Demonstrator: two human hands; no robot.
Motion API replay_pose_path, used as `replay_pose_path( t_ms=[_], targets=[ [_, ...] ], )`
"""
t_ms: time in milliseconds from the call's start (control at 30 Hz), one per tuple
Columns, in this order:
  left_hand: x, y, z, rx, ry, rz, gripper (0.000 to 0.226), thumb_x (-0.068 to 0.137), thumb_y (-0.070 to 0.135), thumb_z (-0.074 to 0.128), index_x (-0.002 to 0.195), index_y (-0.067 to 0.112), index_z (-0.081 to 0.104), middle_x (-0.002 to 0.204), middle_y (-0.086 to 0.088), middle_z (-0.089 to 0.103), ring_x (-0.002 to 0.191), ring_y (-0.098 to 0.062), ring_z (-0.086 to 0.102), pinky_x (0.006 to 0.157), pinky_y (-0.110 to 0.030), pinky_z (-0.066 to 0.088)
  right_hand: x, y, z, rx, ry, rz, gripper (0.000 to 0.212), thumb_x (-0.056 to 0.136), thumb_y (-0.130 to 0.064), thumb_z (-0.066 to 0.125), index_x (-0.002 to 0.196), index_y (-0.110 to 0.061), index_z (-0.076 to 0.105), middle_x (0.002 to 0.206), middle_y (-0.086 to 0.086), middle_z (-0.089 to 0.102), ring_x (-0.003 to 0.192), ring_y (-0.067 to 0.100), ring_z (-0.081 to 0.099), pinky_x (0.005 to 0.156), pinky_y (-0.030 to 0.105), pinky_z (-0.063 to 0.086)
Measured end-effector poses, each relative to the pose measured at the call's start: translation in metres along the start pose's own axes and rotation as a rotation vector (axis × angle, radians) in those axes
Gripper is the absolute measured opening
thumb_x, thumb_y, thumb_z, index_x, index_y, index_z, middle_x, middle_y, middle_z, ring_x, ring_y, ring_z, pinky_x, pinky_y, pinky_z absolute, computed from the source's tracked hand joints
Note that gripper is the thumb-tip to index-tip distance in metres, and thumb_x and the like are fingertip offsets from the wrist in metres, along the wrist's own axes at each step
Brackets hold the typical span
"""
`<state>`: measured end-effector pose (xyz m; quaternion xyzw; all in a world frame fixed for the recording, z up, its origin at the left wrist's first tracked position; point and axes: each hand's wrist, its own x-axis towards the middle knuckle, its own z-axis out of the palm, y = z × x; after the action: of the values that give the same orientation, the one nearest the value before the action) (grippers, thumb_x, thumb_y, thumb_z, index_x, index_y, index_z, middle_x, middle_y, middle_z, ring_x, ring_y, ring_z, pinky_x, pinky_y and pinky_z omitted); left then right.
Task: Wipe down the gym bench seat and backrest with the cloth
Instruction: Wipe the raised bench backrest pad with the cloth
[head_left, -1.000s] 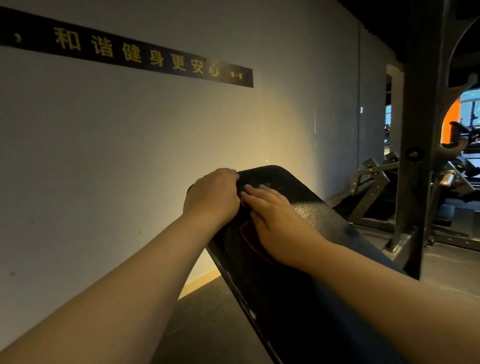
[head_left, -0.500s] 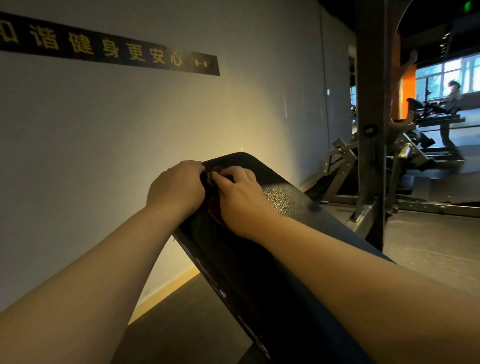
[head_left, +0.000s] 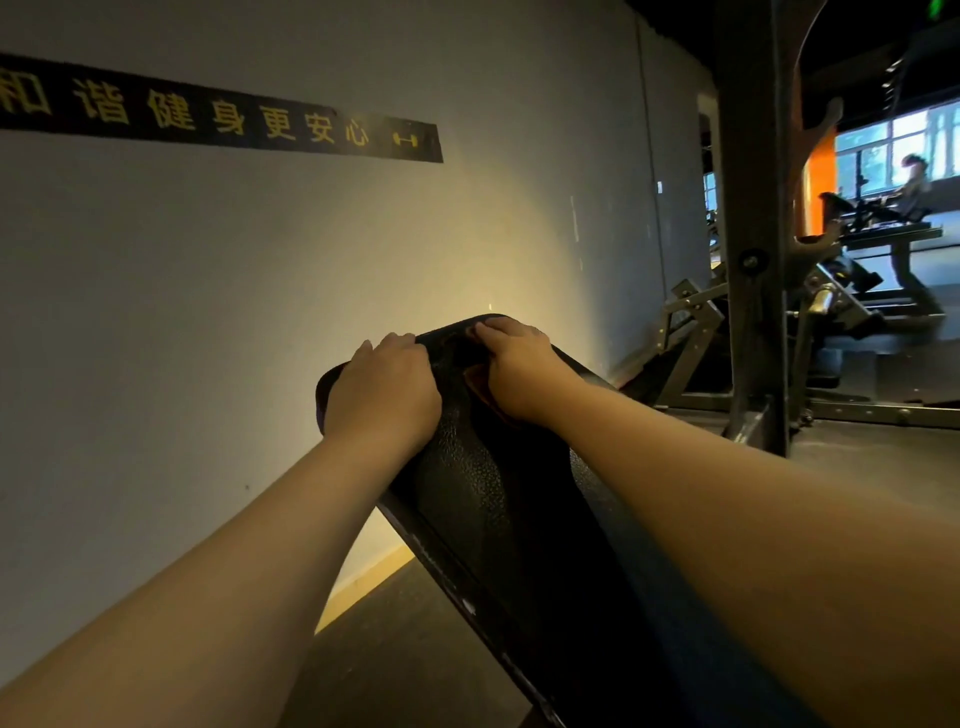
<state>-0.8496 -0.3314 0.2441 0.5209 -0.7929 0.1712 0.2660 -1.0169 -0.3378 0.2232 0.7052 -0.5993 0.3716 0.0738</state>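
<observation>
The reddish cloth is gripped atop the backrest by the curled right hand; the left hand is curled alongside, its hold unclear.

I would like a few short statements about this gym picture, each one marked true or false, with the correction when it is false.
1. The left hand and the right hand both lie at the upper end of the backrest. True.
2. The cloth is under the left hand. False: its reddish edge shows under the right hand.
3. The wall sign has yellow characters on black. True.
4. The backrest is white and smooth. False: it is black with a grained surface.
5. The steel post stands to the left of the backrest. False: it stands to the right of it.
</observation>
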Motion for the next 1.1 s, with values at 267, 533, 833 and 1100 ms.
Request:
replay_pose_path(
  t_ms=[267, 533, 833, 1100],
  targets=[
    [-0.001, -0.003, -0.004, -0.042, -0.041, -0.003, 0.039, 0.097, 0.012, 0.04, 0.132, 0.015, 0.057, 0.137, -0.007, 0.054, 0.133, -0.031, 0.044, 0.107, -0.044, 0.04, -0.066, -0.041, 0.01, 0.133, 0.039, -0.244, 0.047, 0.105, -0.01, 0.041, 0.152, -0.013, 0.041, 0.16, 0.003, 0.035, 0.147, 0.018, 0.02, 0.106, 0.0, -0.008],
    [0.002, -0.005, 0.001, -0.049, -0.025, 0.016, 0.043, 0.093, 0.007, 0.039, 0.13, 0.011, 0.06, 0.141, -0.004, 0.053, 0.139, -0.031, 0.039, 0.116, -0.04, 0.03, 0.001, 0.003, -0.006, 0.013, -0.043, -0.114, 0.053, 0.103, -0.023, 0.05, 0.153, -0.013, 0.038, 0.159, 0.01, 0.035, 0.148, 0.027, 0.029, 0.119, 0.026, 0.015],
    [0.003, -0.002, -0.006, -0.04, -0.079, 0.028, 0.04, 0.093, 0.01, 0.042, 0.129, 0.01, 0.06, 0.139, -0.006, 0.053, 0.127, -0.028, 0.047, 0.102, -0.042, 0.043, -0.068, -0.008, -0.004, 0.036, -0.033, -0.184, 0.049, 0.107, -0.02, 0.04, 0.156, -0.022, 0.034, 0.165, -0.003, 0.024, 0.153, 0.018, 0.01, 0.112, 0.015, -0.007],
    [0.001, 0.005, -0.021, 0.062, -0.239, 0.151, 0.051, 0.096, 0.004, 0.041, 0.146, 0.013, 0.048, 0.155, -0.006, 0.039, 0.142, -0.026, 0.036, 0.114, -0.038, 0.033, -0.071, 0.003, -0.017, -0.034, -0.144, -0.174, 0.056, 0.107, -0.019, 0.04, 0.16, -0.026, 0.022, 0.167, -0.004, 0.015, 0.154, 0.019, 0.009, 0.122, 0.027, 0.002]
  ],
)
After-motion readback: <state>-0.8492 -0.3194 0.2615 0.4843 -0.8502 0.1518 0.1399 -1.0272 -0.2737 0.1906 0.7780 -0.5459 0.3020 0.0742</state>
